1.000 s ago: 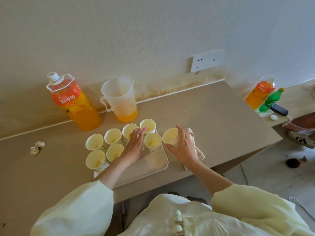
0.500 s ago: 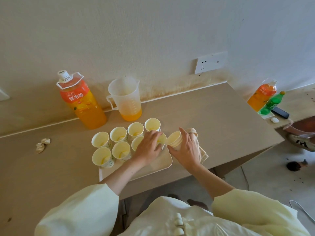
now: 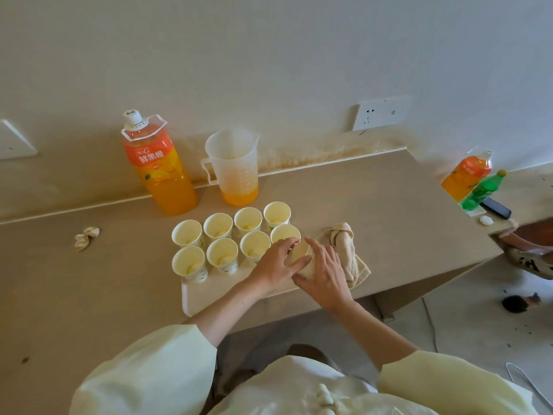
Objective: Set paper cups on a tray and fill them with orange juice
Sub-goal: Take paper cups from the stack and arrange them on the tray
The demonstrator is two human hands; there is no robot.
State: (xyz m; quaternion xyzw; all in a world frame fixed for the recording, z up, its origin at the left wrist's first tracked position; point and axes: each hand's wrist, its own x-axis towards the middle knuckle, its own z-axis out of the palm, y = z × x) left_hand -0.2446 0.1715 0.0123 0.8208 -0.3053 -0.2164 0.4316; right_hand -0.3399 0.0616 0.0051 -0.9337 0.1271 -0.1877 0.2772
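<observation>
1. While eight paper cups fill the back half of the tray, left hand and right hand grip a ninth cup at its right edge; its front lies bare.
2. A cloth lies just right; jug and juice bottle stand behind.

We see a plain off-white wall with a white double socket on its right part and another white plate at the left edge, and a brownish stain runs along its foot just above the light wooden table set against it. A second tabletop stands just beside it on the right, and below lies a pale grey floor with a thin white cable and a dark clump. Soft, even light falls over all we see.
</observation>
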